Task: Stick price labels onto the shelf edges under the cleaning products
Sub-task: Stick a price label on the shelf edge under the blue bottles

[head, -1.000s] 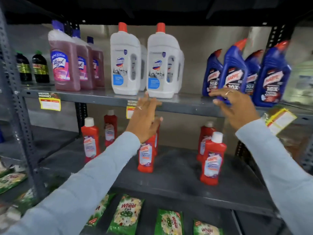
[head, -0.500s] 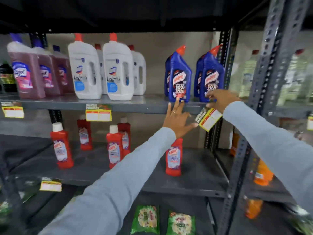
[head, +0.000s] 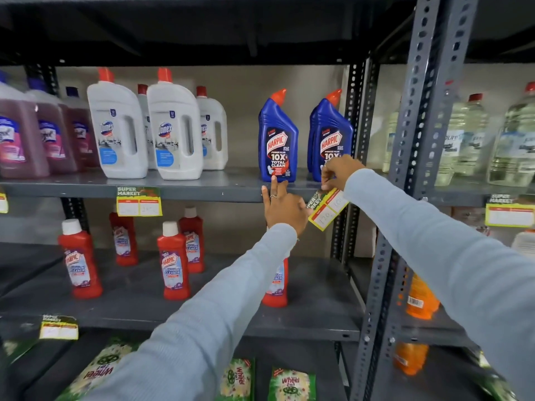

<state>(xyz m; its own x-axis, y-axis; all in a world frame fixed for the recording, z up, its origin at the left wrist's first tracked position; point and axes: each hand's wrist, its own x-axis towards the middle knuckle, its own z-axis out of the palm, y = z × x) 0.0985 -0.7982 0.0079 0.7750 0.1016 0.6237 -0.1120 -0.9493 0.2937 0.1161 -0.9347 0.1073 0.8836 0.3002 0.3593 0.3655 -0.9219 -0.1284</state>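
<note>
I have stepped right along the rack: a second ago my left hand (head: 285,208) was pressed on the label (head: 139,201) under the white jugs (head: 173,125), and that one now hangs stuck on the shelf edge (head: 208,195), so that section looks done. Now both hands are under the blue Harpic bottles (head: 278,140). My right hand (head: 338,172) pinches the top corner of a fresh label (head: 328,209) between thumb and fingertips; it has come in from well off to the right and now hangs tilted, just below the edge and close beside my left hand, not yet flat on the metal. My left hand is open, fingers spread narrowly and pointing up, their tips resting on the edge right under the nearer blue bottle, as if marking the spot. Whether its palm touches the label I cannot tell. I judge the next move is to swing the label level, line its top strip with the edge between the two blue bottles and press it down with my left fingers. The risk is sticking it crooked, since it hangs at a slant from one corner. Labels (head: 509,215) already hang on the next bay too.
</note>
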